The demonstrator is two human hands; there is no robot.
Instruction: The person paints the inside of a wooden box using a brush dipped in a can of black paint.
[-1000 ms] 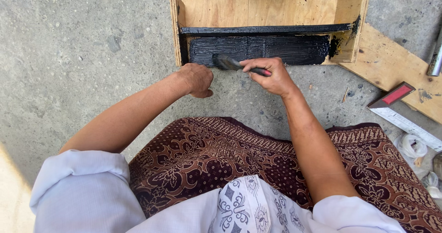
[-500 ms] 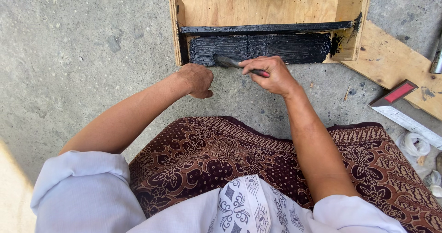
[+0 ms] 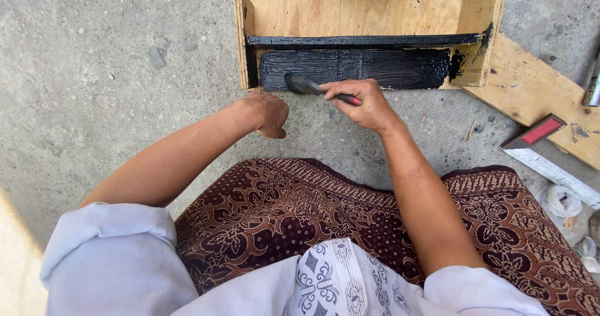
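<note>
While the right hand [image 3: 365, 103] grips the paintbrush [image 3: 306, 85] on the black-coated plywood shelf [image 3: 356, 69], strokes should run lengthwise and even; the left hand [image 3: 269, 113] rests loosely curled, empty.

The plywood shelf [image 3: 369, 16] is showing pale tan wood at its back and ends, while its front board and ledge are gleaming wet black. Just before that black board, the brush [image 3: 306, 85] is carrying black bristles and a red-tipped handle. Nearer than the shelf, the wrap skirt [image 3: 300, 210] is displaying a dark maroon and tan floral pattern. The floor [image 3: 112, 72] is looking mottled grey.
</note>
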